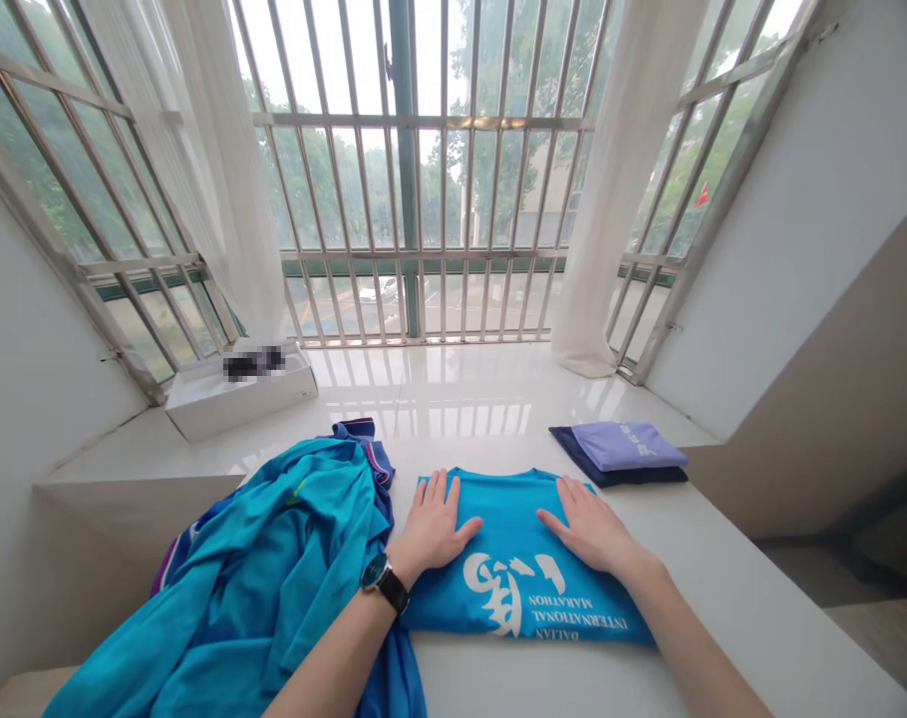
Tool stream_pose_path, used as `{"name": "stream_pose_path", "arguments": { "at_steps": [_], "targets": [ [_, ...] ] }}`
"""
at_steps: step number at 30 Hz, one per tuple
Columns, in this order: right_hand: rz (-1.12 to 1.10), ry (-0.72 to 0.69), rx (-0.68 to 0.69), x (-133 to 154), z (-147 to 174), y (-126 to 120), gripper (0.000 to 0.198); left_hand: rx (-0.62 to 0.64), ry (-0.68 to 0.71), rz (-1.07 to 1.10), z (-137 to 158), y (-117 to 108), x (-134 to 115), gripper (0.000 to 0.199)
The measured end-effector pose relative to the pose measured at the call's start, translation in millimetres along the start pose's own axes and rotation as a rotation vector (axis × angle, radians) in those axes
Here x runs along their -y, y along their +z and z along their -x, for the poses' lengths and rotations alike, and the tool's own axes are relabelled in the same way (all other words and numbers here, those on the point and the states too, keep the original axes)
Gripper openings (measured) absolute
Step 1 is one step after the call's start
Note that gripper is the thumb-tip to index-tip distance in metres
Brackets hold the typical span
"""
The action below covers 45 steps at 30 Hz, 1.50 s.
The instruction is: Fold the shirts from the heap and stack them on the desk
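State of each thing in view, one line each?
Left hand: open, palm down on the blue shirt
Right hand: open, palm down on it
Blue shirt: folded, lying flat
Clothes heap: unfolded, crumpled
Lilac garment: folded, atop the navy garment
Navy garment: folded
Curtains: drawn aside
Watch: strapped on
White box: open or shut unclear

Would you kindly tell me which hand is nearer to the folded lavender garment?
The right. The right hand is flat on the blue marathon shirt, just short of the folded lavender garment; the left hand is farther off, on the shirt's left side.
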State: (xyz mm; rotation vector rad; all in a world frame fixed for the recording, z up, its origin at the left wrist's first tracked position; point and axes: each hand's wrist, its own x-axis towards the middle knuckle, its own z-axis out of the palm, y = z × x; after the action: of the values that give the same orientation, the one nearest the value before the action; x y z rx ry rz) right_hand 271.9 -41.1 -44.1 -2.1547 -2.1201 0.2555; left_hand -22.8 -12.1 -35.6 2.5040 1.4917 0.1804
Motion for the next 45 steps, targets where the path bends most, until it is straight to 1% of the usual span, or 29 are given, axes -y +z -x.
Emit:
{"name": "stream_pose_path", "arguments": {
  "at_steps": [2,3,5,7,8,10,11,13,17,20,23,27,30,34,37,40,45],
  "targets": [
    [-0.094,-0.023,-0.037,-12,1,-8,0.077,-0.001,0.014,0.030,3,-2,-1,0.079],
    [-0.156,-0.034,-0.075,-20,0,-13,0.070,-0.016,0.021,0.049,3,-5,0,0.075],
    [-0.281,-0.018,-0.190,-42,-3,-22,0.057,-0.062,0.026,0.107,-1,-11,6,0.058],
    [-0.373,0.073,-0.303,-65,-7,-28,0.048,-0.115,0.012,0.179,-6,-17,16,0.042],
    [-0.411,0.127,-0.332,-75,-9,-30,0.047,-0.145,-0.009,0.205,-8,-19,21,0.036],
    [-0.472,0.204,-0.330,-90,-10,-29,0.046,-0.208,-0.073,0.204,-12,-22,31,0.030],
    [-0.491,0.214,-0.317,-93,-10,-28,0.045,-0.233,-0.104,0.178,-12,-23,34,0.029],
    [-0.501,0.181,-0.290,-93,-8,-24,0.045,-0.258,-0.156,0.102,-11,-22,38,0.028],
    [-0.480,0.031,-0.234,-81,-5,-20,0.043,-0.259,-0.205,-0.013,-7,-20,36,0.031],
    [-0.455,-0.007,-0.224,-74,-4,-20,0.037,-0.260,-0.215,-0.033,-7,-19,34,0.030],
    [-0.461,-0.015,-0.231,-71,-4,-20,0.030,-0.278,-0.200,0.002,-8,-21,34,0.025],
    [-0.503,-0.004,-0.205,-69,-5,-19,0.029,-0.282,-0.171,0.102,-9,-23,34,0.016],
    [-0.520,0.023,-0.205,-67,-6,-18,0.032,-0.251,-0.201,0.121,-9,-24,34,0.018],
    [-0.444,0.077,-0.223,-66,-8,-17,0.037,-0.252,-0.221,0.120,-8,-25,33,0.026],
    [-0.400,0.063,-0.229,-66,-8,-18,0.035,-0.288,-0.178,0.152,-7,-27,31,0.023],
    [-0.418,0.077,-0.258,-66,-9,-20,0.034,-0.307,-0.175,0.208,-7,-28,30,0.019],
    [-0.464,0.093,-0.276,-68,-9,-19,0.034,-0.263,-0.214,0.224,-6,-27,30,0.019]
  ]
}}
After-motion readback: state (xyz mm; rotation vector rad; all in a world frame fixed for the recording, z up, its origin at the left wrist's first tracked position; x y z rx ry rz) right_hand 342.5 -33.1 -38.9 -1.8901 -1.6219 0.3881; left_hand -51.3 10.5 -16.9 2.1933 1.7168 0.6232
